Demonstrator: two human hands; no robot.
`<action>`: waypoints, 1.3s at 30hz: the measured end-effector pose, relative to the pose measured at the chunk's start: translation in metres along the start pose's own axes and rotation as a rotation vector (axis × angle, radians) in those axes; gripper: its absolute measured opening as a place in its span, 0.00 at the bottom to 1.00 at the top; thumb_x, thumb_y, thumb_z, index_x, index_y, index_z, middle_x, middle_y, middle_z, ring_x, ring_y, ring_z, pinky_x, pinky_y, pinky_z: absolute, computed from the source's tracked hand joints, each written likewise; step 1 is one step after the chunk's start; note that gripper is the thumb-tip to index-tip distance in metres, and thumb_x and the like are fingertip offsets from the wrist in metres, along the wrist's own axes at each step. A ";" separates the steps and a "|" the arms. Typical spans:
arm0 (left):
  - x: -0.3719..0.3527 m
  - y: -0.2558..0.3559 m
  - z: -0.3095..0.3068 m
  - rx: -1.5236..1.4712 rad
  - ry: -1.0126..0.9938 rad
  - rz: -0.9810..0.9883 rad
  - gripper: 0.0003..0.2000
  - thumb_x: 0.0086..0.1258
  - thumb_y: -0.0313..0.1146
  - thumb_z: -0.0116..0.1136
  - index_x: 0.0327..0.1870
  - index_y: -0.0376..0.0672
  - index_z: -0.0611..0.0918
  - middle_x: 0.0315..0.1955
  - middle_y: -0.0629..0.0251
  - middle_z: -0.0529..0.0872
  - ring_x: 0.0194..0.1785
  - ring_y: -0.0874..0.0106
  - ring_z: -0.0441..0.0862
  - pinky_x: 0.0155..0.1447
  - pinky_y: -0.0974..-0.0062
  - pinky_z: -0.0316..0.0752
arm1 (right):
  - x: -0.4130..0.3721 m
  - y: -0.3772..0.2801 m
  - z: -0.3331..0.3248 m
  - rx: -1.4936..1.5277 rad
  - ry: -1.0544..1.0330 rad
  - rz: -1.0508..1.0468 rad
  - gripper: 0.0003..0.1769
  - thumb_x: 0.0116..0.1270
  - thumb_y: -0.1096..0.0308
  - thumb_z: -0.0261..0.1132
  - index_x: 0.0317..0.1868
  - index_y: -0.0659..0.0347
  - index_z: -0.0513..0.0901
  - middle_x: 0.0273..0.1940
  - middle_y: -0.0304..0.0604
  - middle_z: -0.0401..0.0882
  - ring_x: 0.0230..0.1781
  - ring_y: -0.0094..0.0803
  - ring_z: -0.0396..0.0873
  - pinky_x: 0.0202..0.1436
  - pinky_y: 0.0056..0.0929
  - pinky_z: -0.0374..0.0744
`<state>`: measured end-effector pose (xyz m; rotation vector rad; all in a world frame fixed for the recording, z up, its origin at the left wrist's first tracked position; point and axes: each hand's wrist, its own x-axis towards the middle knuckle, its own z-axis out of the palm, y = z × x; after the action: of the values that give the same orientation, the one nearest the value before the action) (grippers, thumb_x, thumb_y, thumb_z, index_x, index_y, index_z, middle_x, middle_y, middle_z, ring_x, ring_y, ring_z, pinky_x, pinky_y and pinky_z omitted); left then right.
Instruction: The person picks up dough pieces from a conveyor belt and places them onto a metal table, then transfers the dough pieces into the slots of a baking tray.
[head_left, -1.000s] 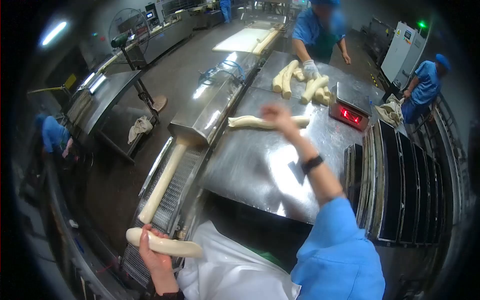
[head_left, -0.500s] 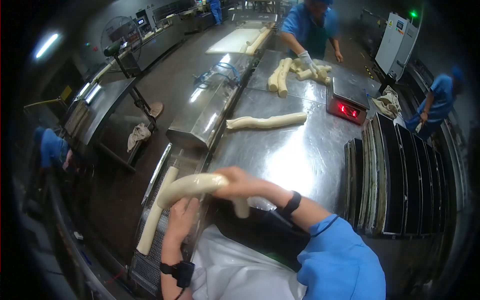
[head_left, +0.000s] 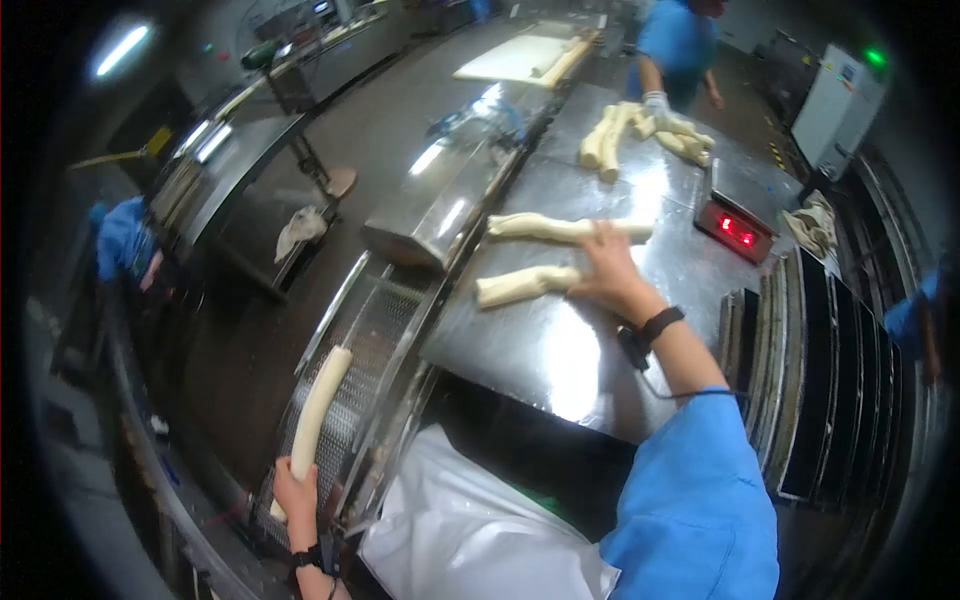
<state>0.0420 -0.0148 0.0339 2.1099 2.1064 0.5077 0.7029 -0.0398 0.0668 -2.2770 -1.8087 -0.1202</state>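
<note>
At the lower left, my left hand (head_left: 296, 492) is closed around the lower end of a pale dough roll (head_left: 322, 405) that lies along the mesh conveyor (head_left: 375, 330). My right hand (head_left: 612, 268) reaches over the steel table (head_left: 500, 350), its fingers on the right part of a shorter dough piece (head_left: 522, 286) and reaching up to a longer dough roll (head_left: 550, 229) just behind it. The palm hides part of the shorter piece; whether the fingers grip the longer one cannot be made out.
Several dough rolls (head_left: 600, 140) lie at the table's far end, near a co-worker's gloved hand (head_left: 657, 108). A scale (head_left: 735, 215) with red digits stands at the right, beside upright stacked trays (head_left: 820, 370). A steel housing (head_left: 430, 215) covers the conveyor farther back.
The dough my hands held bent above the conveyor is off it, and a shorter piece now lies on the table under my right hand. My left hand has moved down onto the conveyor roll.
</note>
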 end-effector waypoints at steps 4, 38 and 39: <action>-0.031 0.014 -0.023 -0.131 -0.108 -0.026 0.20 0.50 0.31 0.72 0.35 0.40 0.69 0.33 0.52 0.80 0.40 0.49 0.78 0.45 0.58 0.71 | 0.029 0.026 -0.007 -0.039 -0.180 0.250 0.60 0.42 0.32 0.73 0.70 0.61 0.64 0.68 0.63 0.61 0.73 0.57 0.53 0.75 0.55 0.50; -0.142 -0.061 -0.173 -1.792 0.609 -0.494 0.19 0.71 0.47 0.52 0.44 0.38 0.80 0.25 0.63 0.80 0.23 0.72 0.77 0.27 0.73 0.74 | -0.109 -0.023 0.004 -0.107 -0.293 0.200 0.35 0.55 0.56 0.65 0.61 0.67 0.74 0.45 0.59 0.78 0.46 0.55 0.79 0.52 0.45 0.77; -0.129 -0.053 -0.194 -1.701 0.783 -0.419 0.19 0.70 0.47 0.53 0.45 0.38 0.79 0.26 0.63 0.80 0.24 0.72 0.78 0.28 0.74 0.75 | -0.109 -0.028 0.002 -0.095 -0.285 0.197 0.35 0.56 0.56 0.65 0.61 0.67 0.74 0.45 0.59 0.78 0.46 0.54 0.79 0.52 0.45 0.77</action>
<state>-0.0663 -0.1704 0.1794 0.4608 1.0992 2.1454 0.6496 -0.1365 0.0458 -2.6388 -1.7222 0.1631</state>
